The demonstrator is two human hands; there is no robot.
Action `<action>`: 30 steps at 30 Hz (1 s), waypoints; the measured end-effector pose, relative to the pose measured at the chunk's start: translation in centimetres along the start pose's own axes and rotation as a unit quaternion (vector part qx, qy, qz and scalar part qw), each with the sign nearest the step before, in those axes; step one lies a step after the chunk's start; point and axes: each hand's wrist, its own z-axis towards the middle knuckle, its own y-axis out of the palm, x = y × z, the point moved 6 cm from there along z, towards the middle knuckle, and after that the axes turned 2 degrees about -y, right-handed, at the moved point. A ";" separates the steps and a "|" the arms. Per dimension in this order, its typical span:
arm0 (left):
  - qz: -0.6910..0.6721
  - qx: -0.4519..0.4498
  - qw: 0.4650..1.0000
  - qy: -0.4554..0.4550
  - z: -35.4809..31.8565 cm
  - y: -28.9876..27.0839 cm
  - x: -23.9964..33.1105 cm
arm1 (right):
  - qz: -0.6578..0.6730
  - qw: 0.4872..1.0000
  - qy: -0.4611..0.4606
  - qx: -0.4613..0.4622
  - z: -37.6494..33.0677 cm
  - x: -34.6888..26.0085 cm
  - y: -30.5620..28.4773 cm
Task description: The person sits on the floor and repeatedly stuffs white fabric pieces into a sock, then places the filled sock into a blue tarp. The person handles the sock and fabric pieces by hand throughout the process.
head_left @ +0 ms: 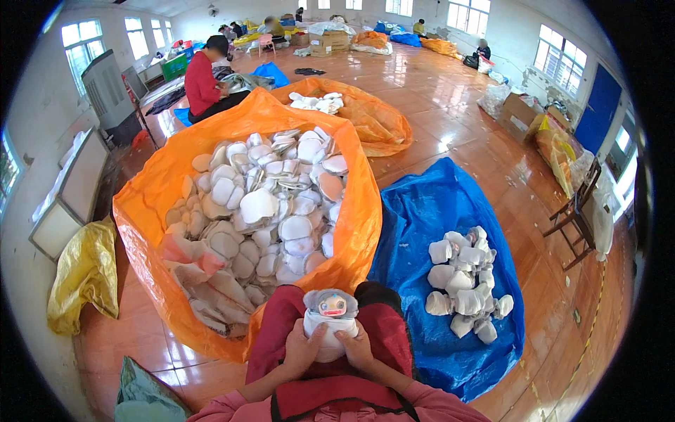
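Note:
Above my lap, both hands grip a small plush doll head (332, 299) with grey fur and a painted face turned up. A white fabric piece (329, 343) wraps its lower part. My left hand (304, 349) holds its left side and my right hand (358, 347) its right side, thumbs pressed on the white fabric. Fingers behind it are hidden. In front of me to the left, a large orange sack (367, 211) with a rolled-open rim is full of flat, rounded white fabric pieces (259, 206). To the right, several white-and-grey plush pieces (462, 283) lie heaped on a blue sack (415, 218).
A second orange sack (383, 130) with white pieces lies beyond the first. A person in red (202, 88) sits at far left. A yellow sack (88, 274) and a green sack (144, 394) lie to my left. A wooden chair (576, 214) and cardboard box (517, 116) stand right.

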 end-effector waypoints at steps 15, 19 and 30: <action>-0.108 -0.083 0.990 -0.017 -0.8 0.7 0.8 | 0.056 0.990 0.131 -0.012 -0.1 2.1 -1.5; -0.032 -0.191 0.977 -0.085 -0.7 0.9 -0.4 | 0.098 0.991 0.094 0.009 -0.2 0.7 -0.9; -0.135 -0.221 0.963 -0.076 -1.2 2.0 -3.0 | 0.065 0.996 0.052 0.010 -0.5 0.8 -0.7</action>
